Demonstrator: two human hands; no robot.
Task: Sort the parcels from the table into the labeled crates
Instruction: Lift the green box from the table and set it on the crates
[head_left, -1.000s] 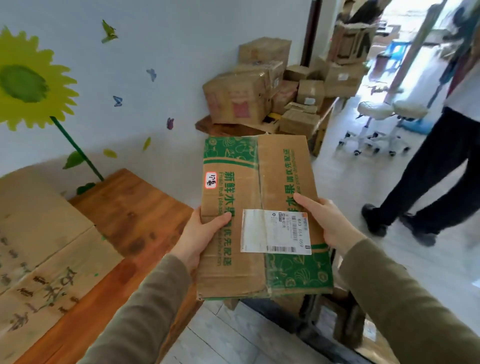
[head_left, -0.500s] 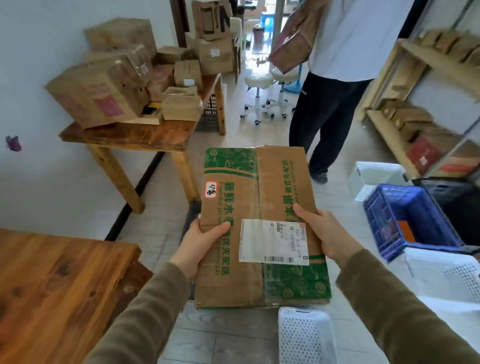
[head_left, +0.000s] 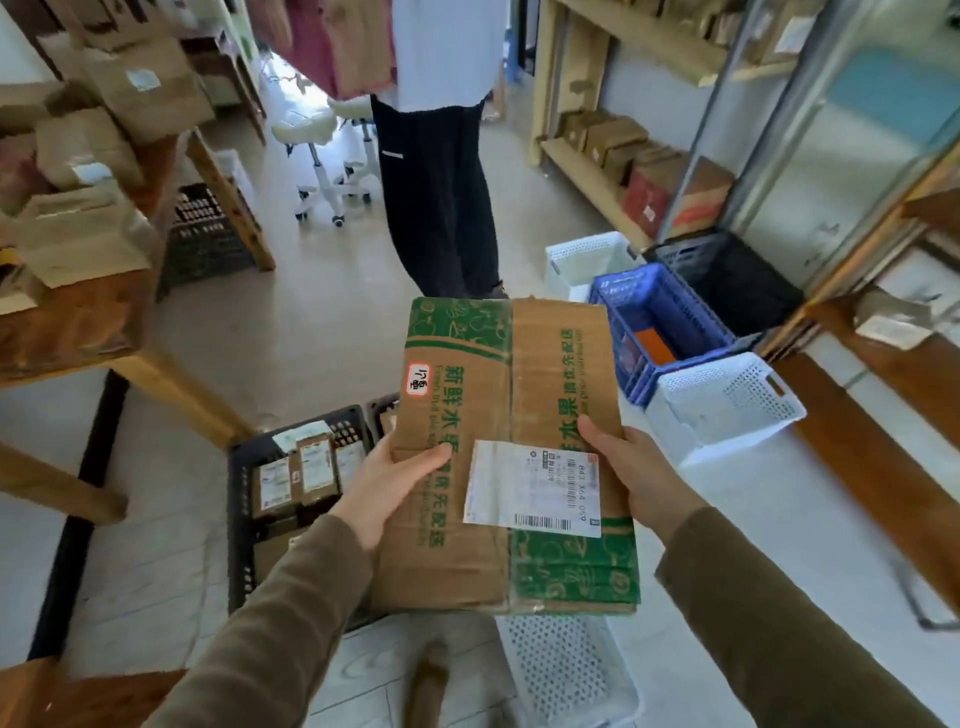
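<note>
While both hands grip it by its side edges, left hand (head_left: 387, 486) and right hand (head_left: 636, 475) with thumbs on top, the flat parcel (head_left: 511, 415) (green-printed cardboard) hangs above the floor between a black crate (head_left: 244, 519) and white crates (head_left: 727, 400).

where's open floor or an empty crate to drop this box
Bare floor for the box lies between the table, the black crate and the bystander's legs. The near white crate beside the blue crate looks empty. Crowded: the black crate holds parcels, the table is piled, the blue crate has items.
</note>
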